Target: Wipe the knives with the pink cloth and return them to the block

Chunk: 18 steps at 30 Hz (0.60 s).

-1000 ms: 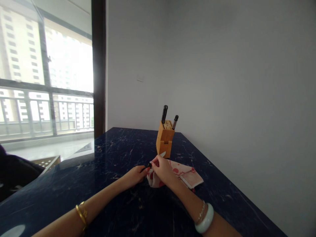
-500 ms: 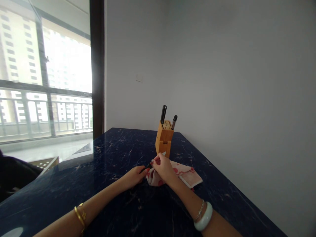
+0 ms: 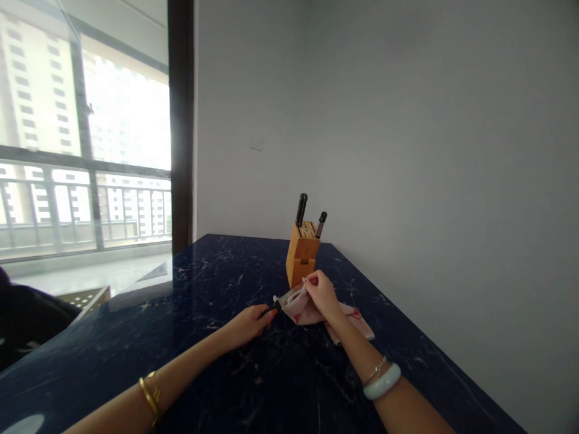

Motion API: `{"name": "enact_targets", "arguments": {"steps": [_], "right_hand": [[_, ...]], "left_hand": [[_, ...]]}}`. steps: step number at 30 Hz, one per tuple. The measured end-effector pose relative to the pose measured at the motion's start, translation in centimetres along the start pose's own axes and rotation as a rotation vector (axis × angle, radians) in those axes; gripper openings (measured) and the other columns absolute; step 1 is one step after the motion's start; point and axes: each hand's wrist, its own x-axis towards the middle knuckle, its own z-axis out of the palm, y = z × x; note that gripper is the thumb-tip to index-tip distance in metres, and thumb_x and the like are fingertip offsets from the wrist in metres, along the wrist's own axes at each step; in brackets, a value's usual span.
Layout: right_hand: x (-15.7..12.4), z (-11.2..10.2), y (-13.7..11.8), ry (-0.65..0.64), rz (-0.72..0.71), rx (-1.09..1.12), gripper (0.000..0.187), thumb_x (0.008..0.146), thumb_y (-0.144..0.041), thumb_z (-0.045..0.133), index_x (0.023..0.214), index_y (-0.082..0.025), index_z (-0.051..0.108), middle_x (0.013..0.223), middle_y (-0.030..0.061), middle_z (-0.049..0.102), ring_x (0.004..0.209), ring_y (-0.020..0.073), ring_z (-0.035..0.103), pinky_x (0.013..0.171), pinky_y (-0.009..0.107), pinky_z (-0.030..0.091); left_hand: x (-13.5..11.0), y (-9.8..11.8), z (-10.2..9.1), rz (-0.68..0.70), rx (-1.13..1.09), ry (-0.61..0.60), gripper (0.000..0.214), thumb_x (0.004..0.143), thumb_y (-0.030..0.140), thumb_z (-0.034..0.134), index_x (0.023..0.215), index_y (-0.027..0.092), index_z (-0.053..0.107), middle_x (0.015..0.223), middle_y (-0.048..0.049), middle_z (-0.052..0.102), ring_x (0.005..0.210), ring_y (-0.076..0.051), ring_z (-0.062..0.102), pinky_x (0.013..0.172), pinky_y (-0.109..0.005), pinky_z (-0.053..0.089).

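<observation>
A knife with a black handle lies low over the dark marble table. My left hand is closed round the handle. My right hand pinches a white cloth with red spots around the blade, close to its tip. The rest of the cloth trails on the table toward the right. Just behind my right hand stands a wooden knife block with two black handles sticking out of it.
A grey wall runs along the table's right edge. A large window and a dark frame post stand at the left. Something dark sits beyond the table's left edge.
My right hand has slid with the cloth along the blade, away from the handle toward the knife block. More of the blade shows near the handle. My left hand has stayed in place.
</observation>
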Motion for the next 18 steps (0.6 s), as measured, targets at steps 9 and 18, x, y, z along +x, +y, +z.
{"name": "enact_targets", "arguments": {"steps": [9,18], "right_hand": [[-0.7,0.5,-0.6,-0.029,-0.035,-0.016,0.003,0.066,-0.020,0.046,0.069,-0.019,0.046,0.062,-0.0015,0.054,0.060,0.0127,0.052,0.059,0.024,0.039],[-3.5,2.3,-3.5,-0.223,-0.174,-0.004,0.006,0.071,-0.020,0.046,0.073,-0.019,0.051,0.066,-0.0008,0.056,0.062,0.0112,0.052,0.058,0.022,0.038]], "left_hand": [[0.0,0.5,0.1,-0.025,-0.053,0.042,0.048,0.072,0.061,0.028,0.069,0.017,0.046,0.045,0.0065,0.034,0.035,-0.006,0.030,0.033,-0.017,0.021],[0.0,0.4,0.2,-0.016,-0.008,0.045,0.047,0.071,0.061,0.032,0.076,0.017,0.048,0.050,0.0049,0.041,0.038,-0.007,0.035,0.035,-0.018,0.025]]}}
